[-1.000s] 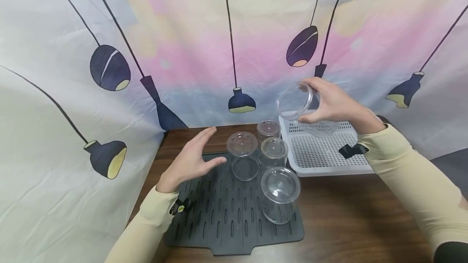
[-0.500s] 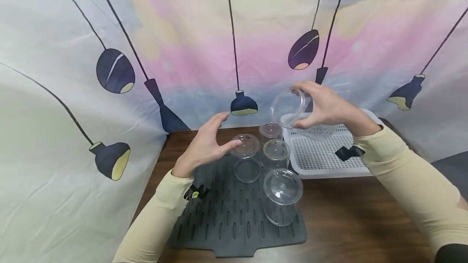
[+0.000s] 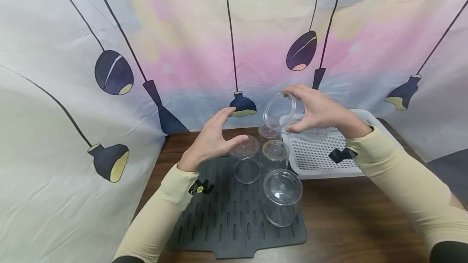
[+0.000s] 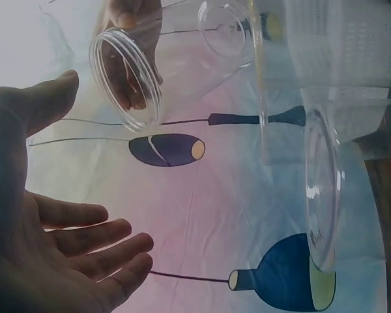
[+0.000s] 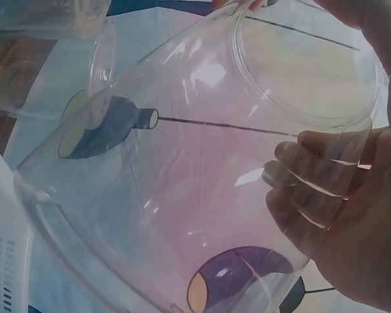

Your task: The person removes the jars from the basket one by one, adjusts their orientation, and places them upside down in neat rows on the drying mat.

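My right hand grips a clear plastic jar near its threaded mouth, thumb on one side and fingers on the other. The jar is tilted on its side in the air, mouth toward my left hand. In the right wrist view its transparent wall fills most of the picture. My left hand hovers with fingers extended and thumb apart, touching nothing; the left wrist view shows a gap between this hand and the jar's rim. Several similar clear jars stand upside down on a dark grey ribbed mat.
A white perforated basket stands at the back right of the brown wooden table, partly behind the right hand. A fabric backdrop printed with hanging lamps rises behind the table.
The right hand has moved left and slightly down with the jar, away from above the basket. My left hand has moved right and up, closer to the jar.
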A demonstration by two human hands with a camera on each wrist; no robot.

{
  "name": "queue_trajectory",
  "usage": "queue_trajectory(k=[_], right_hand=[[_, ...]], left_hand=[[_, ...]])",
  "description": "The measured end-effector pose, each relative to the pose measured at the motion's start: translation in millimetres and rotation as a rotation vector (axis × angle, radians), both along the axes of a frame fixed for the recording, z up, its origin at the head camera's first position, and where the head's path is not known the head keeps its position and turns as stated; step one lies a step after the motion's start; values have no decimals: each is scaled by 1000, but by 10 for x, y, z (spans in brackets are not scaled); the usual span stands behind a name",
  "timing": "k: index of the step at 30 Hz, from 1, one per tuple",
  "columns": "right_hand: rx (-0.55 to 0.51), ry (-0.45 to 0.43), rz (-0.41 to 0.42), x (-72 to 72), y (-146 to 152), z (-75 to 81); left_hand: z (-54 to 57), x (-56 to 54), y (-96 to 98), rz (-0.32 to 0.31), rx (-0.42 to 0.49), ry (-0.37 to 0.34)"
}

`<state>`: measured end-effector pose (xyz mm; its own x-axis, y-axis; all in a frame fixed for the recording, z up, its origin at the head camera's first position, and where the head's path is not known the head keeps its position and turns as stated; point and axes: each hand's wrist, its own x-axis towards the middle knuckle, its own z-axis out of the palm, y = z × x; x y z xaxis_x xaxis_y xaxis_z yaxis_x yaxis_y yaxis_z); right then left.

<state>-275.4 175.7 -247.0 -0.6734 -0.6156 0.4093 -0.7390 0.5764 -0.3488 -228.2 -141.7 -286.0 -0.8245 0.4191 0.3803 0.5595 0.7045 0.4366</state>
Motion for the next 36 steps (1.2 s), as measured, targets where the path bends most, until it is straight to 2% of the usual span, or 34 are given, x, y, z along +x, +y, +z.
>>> queue_trajectory(k=[16, 25, 36], right_hand=[[27, 82, 45, 39, -108, 59], [67, 105, 48, 59, -224, 51], [111, 147, 52, 70, -312, 65]], left_hand=[[178, -55, 201, -23, 42, 24], [199, -80, 330, -43, 81, -57], [234, -119, 497, -54, 80, -50]])
